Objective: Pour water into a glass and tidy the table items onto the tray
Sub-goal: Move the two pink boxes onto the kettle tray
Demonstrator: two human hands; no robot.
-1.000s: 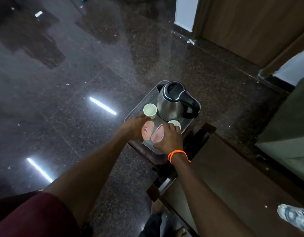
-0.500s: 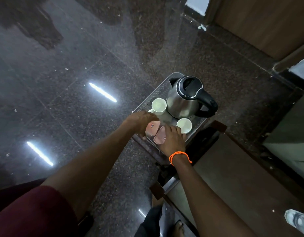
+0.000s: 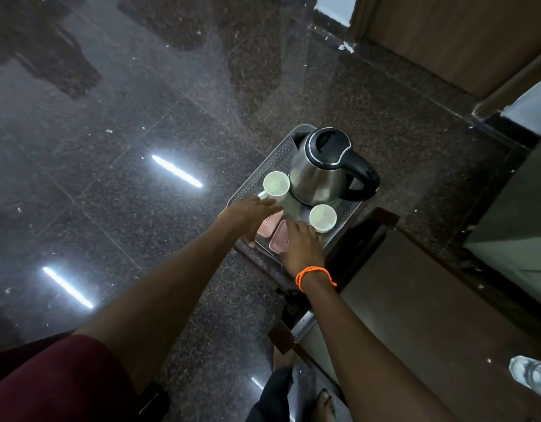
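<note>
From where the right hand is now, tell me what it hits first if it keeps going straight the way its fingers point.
Most likely the near white cup; the right hand has its fingertips almost at its base. Depth is hard to judge.

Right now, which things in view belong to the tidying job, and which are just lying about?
Job:
tray
kettle
left mug
right mug
pink packets
left hand
right hand

Lying about:
plastic bottle
low wooden table
</note>
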